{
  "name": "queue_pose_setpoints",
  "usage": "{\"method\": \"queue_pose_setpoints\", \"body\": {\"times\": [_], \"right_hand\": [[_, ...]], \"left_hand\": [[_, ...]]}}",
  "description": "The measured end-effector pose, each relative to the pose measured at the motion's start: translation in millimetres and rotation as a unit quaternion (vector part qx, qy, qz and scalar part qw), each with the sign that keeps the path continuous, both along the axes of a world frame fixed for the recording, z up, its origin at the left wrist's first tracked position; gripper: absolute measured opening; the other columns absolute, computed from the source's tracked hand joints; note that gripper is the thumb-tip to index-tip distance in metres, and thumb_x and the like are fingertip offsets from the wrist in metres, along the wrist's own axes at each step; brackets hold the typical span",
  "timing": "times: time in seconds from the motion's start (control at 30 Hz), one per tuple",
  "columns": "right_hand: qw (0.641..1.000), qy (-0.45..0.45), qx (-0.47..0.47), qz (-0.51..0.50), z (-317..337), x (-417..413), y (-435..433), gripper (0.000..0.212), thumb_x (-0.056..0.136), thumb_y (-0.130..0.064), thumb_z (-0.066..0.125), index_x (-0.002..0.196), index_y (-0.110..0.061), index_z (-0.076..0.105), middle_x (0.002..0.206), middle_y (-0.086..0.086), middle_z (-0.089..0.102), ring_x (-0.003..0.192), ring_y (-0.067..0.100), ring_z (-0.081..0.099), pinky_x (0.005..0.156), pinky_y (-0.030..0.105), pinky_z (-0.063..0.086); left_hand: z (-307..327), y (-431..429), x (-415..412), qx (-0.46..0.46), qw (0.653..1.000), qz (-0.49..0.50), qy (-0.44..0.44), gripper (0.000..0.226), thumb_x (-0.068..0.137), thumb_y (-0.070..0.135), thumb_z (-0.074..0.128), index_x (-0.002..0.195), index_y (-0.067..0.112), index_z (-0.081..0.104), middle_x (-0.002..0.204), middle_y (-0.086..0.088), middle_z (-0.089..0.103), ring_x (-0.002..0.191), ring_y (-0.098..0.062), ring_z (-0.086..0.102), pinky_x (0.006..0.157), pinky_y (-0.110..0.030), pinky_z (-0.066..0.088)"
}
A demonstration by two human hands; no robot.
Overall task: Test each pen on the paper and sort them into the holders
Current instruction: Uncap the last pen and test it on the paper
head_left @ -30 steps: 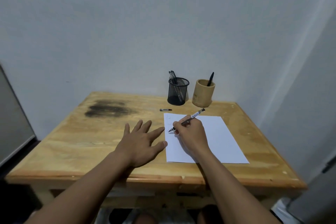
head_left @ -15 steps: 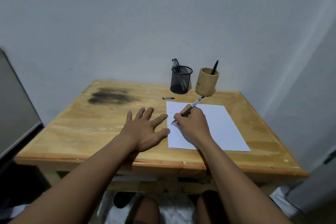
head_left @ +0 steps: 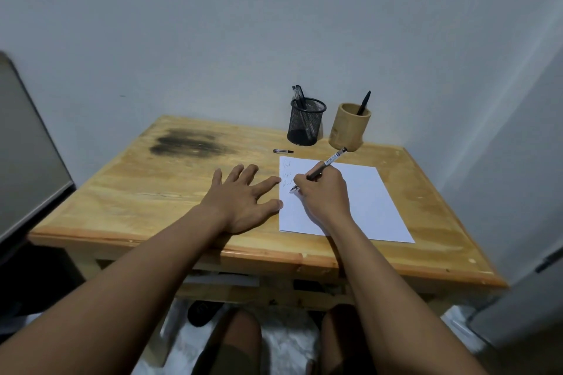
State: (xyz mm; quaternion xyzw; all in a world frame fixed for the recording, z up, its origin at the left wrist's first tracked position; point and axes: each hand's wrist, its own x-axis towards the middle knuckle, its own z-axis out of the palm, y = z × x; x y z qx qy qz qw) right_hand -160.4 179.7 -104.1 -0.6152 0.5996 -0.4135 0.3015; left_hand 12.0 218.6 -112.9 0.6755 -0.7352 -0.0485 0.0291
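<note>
Gripping the pen point(head_left: 323, 169), the right hand point(head_left: 324, 195) is pressing its tip on the paper point(head_left: 365, 204); the left hand point(head_left: 243, 201) is lying flat, fingers spread, at the paper's left edge on the worktop point(head_left: 137, 192).

Bare forearms, olive shorts, bare knees

Both forearms point(head_left: 158, 271) are showing bare along their whole visible length, coming in from 7 and 5 o'clock. The left hand point(head_left: 240, 204) and right hand point(head_left: 323, 195) are showing bare as well, near the centre of view. Down at 6 o'clock the person is wearing olive-brown shorts point(head_left: 227, 356), the cloth creasing softly over the left thigh and ending just short of the knee. Both knees point(head_left: 239, 321) are showing bare, and shadow is hiding whatever cloth is covering the right thigh.
</note>
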Motion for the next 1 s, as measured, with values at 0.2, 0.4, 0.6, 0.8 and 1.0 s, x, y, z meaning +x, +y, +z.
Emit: {"method": "queue_pose_setpoints", "body": {"times": [0.2, 0.4, 0.6, 0.8, 1.0], "right_hand": [[1.0, 0.002, -0.006, -0.002, 0.6, -0.2, 0.9, 0.011, 0.09, -0.021, 0.068, 0.089, -0.01, 0.067, 0.08, 0.0, 0.068, 0.075, 0.013, 0.066, 0.059, 0.023, 0.045], [1.0, 0.006, -0.009, -0.014, 2.5, 0.8, 3.2, 0.011, 0.092, -0.02, 0.067, 0.091, -0.009, 0.065, 0.078, -0.002, 0.064, 0.071, 0.011, 0.062, 0.056, 0.02, 0.042], [1.0, 0.003, -0.006, -0.013, 2.8, 1.2, 4.1, 0.011, 0.092, -0.02, 0.066, 0.093, -0.01, 0.064, 0.08, -0.002, 0.063, 0.072, 0.011, 0.062, 0.058, 0.021, 0.045], [0.99, -0.125, -0.022, -0.053, 6.9, -5.1, 7.6, 0.01, 0.093, -0.023, 0.064, 0.093, -0.013, 0.063, 0.079, 0.001, 0.066, 0.074, 0.014, 0.063, 0.062, 0.029, 0.05], [0.982, -0.183, -0.049, -0.002, 2.3, -8.0, 3.6, 0.013, 0.091, -0.023, 0.068, 0.084, -0.014, 0.061, 0.073, 0.003, 0.067, 0.069, 0.014, 0.062, 0.066, 0.034, 0.05]], "left_hand": [[1.5, 1.3, -1.6, -0.002, 1.0, 0.001, 0.001, 0.064, 0.089, 0.075, 0.016, 0.15, 0.056, 0.008, 0.167, 0.001, 0.0, 0.153, -0.026, -0.006, 0.119, -0.061, -0.006], [0.4, 1.3, -0.8, -0.001, 1.0, 0.003, 0.009, 0.064, 0.089, 0.075, 0.017, 0.149, 0.057, 0.009, 0.167, 0.001, 0.001, 0.153, -0.025, -0.006, 0.118, -0.061, -0.006], [0.5, 1.3, -1.7, 0.0, 1.0, 0.0, 0.006, 0.063, 0.089, 0.075, 0.017, 0.149, 0.056, 0.009, 0.167, 0.0, 0.002, 0.153, -0.025, -0.005, 0.118, -0.061, -0.006], [2.5, -0.4, -0.7, -0.005, 0.999, -0.004, 0.048, 0.066, 0.086, 0.074, 0.024, 0.148, 0.054, 0.022, 0.165, -0.001, 0.015, 0.153, -0.025, 0.004, 0.117, -0.064, 0.001], [16.6, -28.0, -3.0, -0.16, 0.96, 0.083, 0.215, 0.026, 0.085, 0.053, 0.042, 0.096, 0.032, 0.052, 0.106, 0.004, 0.063, 0.099, -0.022, 0.056, 0.089, -0.047, 0.044]]}}
